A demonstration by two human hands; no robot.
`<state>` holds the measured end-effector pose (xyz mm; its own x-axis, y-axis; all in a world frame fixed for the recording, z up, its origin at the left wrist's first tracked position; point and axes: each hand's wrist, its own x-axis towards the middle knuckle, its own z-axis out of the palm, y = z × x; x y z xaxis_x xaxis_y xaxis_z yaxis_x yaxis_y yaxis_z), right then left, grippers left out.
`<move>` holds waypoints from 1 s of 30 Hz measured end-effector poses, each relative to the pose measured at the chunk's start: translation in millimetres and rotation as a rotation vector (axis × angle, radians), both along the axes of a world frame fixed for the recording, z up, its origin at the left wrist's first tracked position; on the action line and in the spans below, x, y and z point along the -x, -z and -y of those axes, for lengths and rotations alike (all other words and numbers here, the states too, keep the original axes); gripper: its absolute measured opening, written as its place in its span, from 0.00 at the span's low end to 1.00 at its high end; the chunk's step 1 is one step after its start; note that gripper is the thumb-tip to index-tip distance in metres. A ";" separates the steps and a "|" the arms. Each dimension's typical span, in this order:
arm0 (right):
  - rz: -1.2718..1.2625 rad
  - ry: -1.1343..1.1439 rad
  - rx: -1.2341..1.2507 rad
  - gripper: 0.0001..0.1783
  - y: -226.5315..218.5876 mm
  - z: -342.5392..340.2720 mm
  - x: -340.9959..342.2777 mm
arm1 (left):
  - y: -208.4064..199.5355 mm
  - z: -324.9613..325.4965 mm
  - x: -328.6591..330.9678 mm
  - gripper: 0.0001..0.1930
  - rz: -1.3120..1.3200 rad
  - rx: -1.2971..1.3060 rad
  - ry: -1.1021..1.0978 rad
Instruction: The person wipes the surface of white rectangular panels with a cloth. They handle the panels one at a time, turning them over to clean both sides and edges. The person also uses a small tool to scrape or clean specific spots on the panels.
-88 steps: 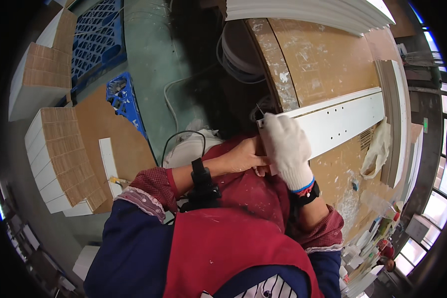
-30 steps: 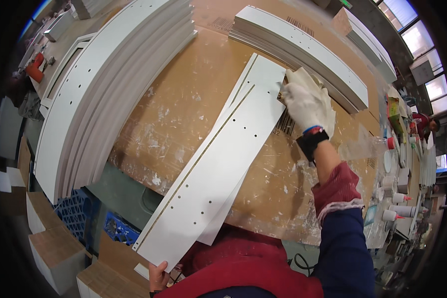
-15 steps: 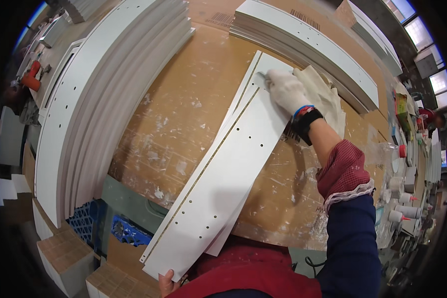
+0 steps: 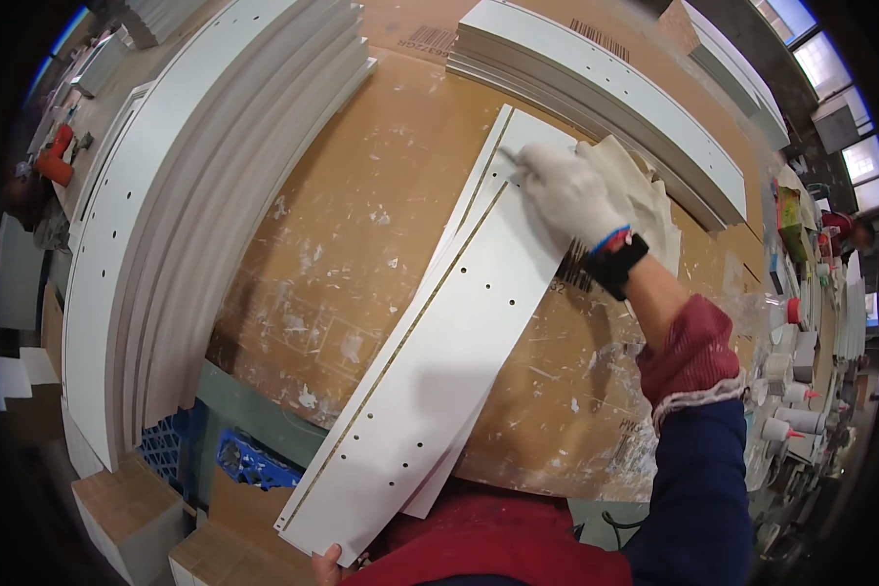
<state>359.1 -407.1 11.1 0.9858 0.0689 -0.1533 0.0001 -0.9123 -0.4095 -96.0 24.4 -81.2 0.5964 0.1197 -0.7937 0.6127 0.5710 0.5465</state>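
Note:
A long white board [image 4: 430,322] with drilled holes and a narrow groove lies slanted across the worktable, on top of a second white board [image 4: 491,146] whose far end sticks out beneath it. My left hand [image 4: 328,565] grips the near end of the upper board; only its thumb and part of the hand show. At the far end, my right hand [image 4: 565,190] wears a white glove and is closed. A small thin grey tip [image 4: 508,154] pokes out from its fingers, over the lower board; the rest of that item is hidden. Beside the glove lies a crumpled cream cloth [image 4: 635,186].
Stacked white boards stand at the left [image 4: 166,215] and at the back [image 4: 606,88]. Paint-marked cardboard [image 4: 361,225] covers the table. A clear bottle with a red cap [image 4: 791,311] and several glue bottles [image 4: 781,430] stand at the right. Cartons [image 4: 132,503] sit at the lower left.
My right hand and the upper board have shifted slightly toward me. A little more of the lower board's far end shows. The whole view has also moved slightly.

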 end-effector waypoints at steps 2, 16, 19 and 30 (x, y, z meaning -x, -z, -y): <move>0.082 -0.253 0.102 0.07 7.6 -25.8 30.1 | -0.1 -0.4 0.6 0.37 -0.011 -0.007 -0.013; -0.113 0.121 -0.006 0.11 -4.7 39.1 101.7 | -7.3 7.4 4.1 0.36 0.063 0.023 -0.264; -0.040 0.201 -0.079 0.11 0.0 50.9 135.9 | -6.9 -4.5 3.4 0.33 0.045 0.277 -0.160; 0.237 0.618 -0.309 0.14 -14.1 85.7 246.2 | 4.4 -5.6 7.4 0.27 0.075 0.083 -0.099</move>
